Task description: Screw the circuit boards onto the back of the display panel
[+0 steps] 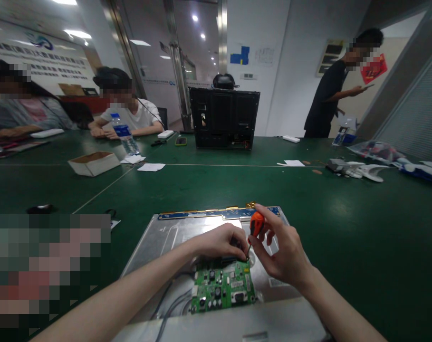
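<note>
See green rectangular circuit board (223, 281) lying on broad silvery metal panel (153, 249), atop dark-green counter (187, 187). Note right hand (286, 249) at far right corner of board, closed lightly around orange-and-black screwdriver (257, 224): tilted, with tip pointing down to that corner. Cannot tell whether seated in a screw. Note left hand (221, 240) over far edge of board, curled nearly closed, with thumb and forefinger close beside tip; cannot tell whether pinching anything.

Beyond board, along far edge of panel: long narrow blue circuit strip (190, 215). At left side of board: thin grey cables (170, 309), curving toward near edge of panel.

Well beyond board: upright black plastic screen housing (225, 116), seen from behind. Beyond board and to left: open pale cardboard box (96, 164), then clear plastic bottle with blue label (125, 135). Farther left, seated: person in white shirt (144, 114). Far beyond board to right, standing: person in dark shirt (324, 99), looking toward handheld phone (368, 87).
</note>
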`<state>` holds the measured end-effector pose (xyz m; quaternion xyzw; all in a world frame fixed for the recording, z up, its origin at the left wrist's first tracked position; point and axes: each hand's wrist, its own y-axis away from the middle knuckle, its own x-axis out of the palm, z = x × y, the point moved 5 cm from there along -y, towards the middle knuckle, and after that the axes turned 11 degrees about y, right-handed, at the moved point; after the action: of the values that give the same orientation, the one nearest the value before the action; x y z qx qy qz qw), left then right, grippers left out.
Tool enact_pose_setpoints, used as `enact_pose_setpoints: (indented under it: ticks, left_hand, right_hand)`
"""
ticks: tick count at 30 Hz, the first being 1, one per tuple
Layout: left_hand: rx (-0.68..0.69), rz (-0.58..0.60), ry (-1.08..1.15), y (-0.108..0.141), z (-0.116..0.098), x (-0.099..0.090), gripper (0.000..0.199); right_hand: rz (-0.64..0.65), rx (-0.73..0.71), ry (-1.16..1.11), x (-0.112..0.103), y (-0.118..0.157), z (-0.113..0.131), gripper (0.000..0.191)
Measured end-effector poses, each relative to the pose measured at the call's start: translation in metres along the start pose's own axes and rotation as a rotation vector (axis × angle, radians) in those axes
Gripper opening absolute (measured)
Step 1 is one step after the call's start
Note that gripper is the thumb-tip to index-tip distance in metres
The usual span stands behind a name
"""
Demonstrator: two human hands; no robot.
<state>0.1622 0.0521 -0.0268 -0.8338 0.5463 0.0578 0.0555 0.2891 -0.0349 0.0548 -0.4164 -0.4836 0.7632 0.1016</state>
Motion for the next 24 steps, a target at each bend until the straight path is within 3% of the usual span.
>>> enact_pose_setpoints:
  ticks: [24]
  left_hand:
    - [-0.005, -0.003, -0.007, 0.0003, -0.0048, 0.0002, 0.016]
  right_hand:
    - [-0.009, 0.007, 0.023, 0.0031, 0.0006, -0.0040, 0.059]
